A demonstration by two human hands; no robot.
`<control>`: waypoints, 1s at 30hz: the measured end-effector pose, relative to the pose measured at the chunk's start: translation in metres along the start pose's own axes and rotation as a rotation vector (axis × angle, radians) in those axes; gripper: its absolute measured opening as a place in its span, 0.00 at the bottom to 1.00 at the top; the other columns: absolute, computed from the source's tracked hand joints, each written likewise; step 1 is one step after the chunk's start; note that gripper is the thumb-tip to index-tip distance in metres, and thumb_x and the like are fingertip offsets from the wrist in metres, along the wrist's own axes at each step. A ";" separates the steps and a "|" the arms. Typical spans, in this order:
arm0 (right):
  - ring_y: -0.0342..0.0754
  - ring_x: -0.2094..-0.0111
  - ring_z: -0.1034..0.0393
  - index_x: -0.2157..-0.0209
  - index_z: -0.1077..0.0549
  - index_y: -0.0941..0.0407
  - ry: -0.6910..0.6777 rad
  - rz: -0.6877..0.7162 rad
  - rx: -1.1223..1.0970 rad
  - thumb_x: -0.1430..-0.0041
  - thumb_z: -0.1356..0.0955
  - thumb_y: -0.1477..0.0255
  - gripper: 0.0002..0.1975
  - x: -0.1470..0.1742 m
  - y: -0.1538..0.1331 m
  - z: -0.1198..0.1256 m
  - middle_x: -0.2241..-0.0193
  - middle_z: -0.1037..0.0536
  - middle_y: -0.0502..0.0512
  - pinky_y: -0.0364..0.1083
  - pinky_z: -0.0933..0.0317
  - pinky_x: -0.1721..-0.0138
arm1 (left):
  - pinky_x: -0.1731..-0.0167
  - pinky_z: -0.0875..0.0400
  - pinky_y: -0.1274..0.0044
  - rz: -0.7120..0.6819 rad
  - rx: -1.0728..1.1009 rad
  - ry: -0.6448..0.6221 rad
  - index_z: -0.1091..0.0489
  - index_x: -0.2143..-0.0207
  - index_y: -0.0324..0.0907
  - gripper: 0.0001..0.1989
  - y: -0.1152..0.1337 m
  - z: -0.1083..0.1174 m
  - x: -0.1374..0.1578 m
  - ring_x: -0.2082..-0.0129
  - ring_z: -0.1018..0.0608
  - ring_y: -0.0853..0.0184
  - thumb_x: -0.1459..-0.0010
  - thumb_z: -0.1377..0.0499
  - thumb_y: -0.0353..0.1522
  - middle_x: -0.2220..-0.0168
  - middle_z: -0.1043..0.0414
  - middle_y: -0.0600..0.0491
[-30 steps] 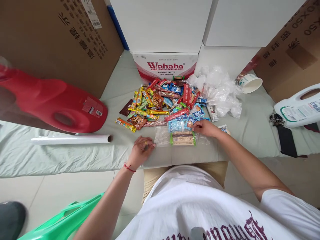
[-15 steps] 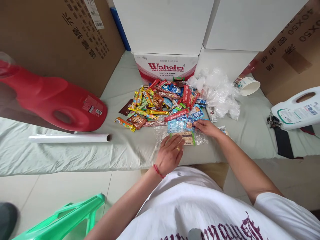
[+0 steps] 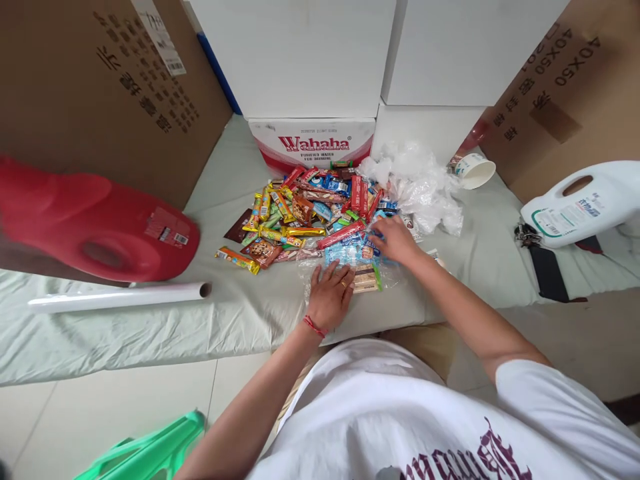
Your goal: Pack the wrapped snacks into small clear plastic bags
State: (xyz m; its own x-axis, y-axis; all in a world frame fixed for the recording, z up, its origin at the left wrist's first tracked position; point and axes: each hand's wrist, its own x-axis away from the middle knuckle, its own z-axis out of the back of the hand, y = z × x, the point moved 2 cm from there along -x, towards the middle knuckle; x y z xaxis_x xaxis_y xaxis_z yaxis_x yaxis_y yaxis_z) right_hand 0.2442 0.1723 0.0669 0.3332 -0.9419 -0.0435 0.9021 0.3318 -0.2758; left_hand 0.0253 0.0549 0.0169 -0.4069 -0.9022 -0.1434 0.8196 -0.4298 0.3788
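Observation:
My left hand (image 3: 331,293) lies flat with fingers spread, pressing on a clear plastic wrapper (image 3: 303,272) at the table's front. Beside its fingers, a pale biscuit pack with a green edge (image 3: 367,279) rests on that plastic. Just behind are light-blue snack packets (image 3: 343,253) side by side. My right hand (image 3: 396,241) reaches in from the right, its fingers bent onto a blue snack packet (image 3: 369,249) at the edge of the pile; the fingertips are partly hidden. A red wrapped bar (image 3: 341,235) lies on the near side of the heap of mixed snacks (image 3: 303,210).
Crumpled clear bags (image 3: 425,190) and a paper cup (image 3: 475,171) sit right of the heap. Behind stands a Wahaha carton (image 3: 315,143) under white boxes. A red jug (image 3: 125,233) and white roll (image 3: 120,297) lie left; a white jug (image 3: 580,203) and black phone (image 3: 547,273) lie right.
The view has shifted slightly. My right hand has moved farther into the pile, over the blue packets. My left hand has slid a little left on the plastic, showing more of the biscuit pack.

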 end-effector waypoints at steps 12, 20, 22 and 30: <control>0.56 0.53 0.33 0.52 0.19 0.57 -0.200 0.265 0.048 0.31 0.35 0.71 0.13 -0.027 -0.036 0.005 0.59 0.19 0.61 0.50 0.45 0.52 | 0.56 0.35 0.60 0.056 -0.214 -0.083 0.27 0.40 0.44 0.22 0.017 0.014 -0.005 0.52 0.29 0.49 0.33 0.49 0.33 0.56 0.26 0.41; 0.52 0.55 0.32 0.52 0.19 0.54 -0.189 0.594 -0.026 0.27 0.39 0.69 0.16 0.064 -0.050 0.001 0.55 0.22 0.60 0.48 0.40 0.57 | 0.58 0.34 0.62 0.086 -0.187 -0.088 0.20 0.56 0.44 0.16 0.016 0.012 0.000 0.55 0.26 0.51 0.32 0.48 0.31 0.60 0.23 0.42; 0.51 0.51 0.30 0.53 0.20 0.54 -0.224 0.610 -0.027 0.28 0.38 0.71 0.14 0.081 -0.051 -0.013 0.41 0.26 0.59 0.47 0.37 0.57 | 0.58 0.34 0.62 0.104 -0.133 -0.057 0.19 0.60 0.44 0.16 0.009 0.008 0.004 0.56 0.26 0.51 0.33 0.48 0.31 0.62 0.23 0.43; 0.54 0.49 0.26 0.65 0.19 0.55 -0.262 0.700 -0.014 0.28 0.37 0.58 0.20 0.096 -0.051 -0.037 0.31 0.33 0.54 0.52 0.34 0.55 | 0.54 0.31 0.70 0.678 0.525 0.547 0.25 0.54 0.44 0.15 -0.078 0.013 0.029 0.59 0.25 0.61 0.37 0.48 0.37 0.59 0.23 0.50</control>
State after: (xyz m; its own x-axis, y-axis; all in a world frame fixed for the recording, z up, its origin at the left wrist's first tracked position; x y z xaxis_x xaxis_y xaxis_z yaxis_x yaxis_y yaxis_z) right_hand 0.2197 0.0631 0.0409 0.8843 -0.4665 0.0164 0.4520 0.8470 -0.2796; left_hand -0.0552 0.0623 -0.0051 0.4255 -0.8997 -0.0979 0.4751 0.1300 0.8703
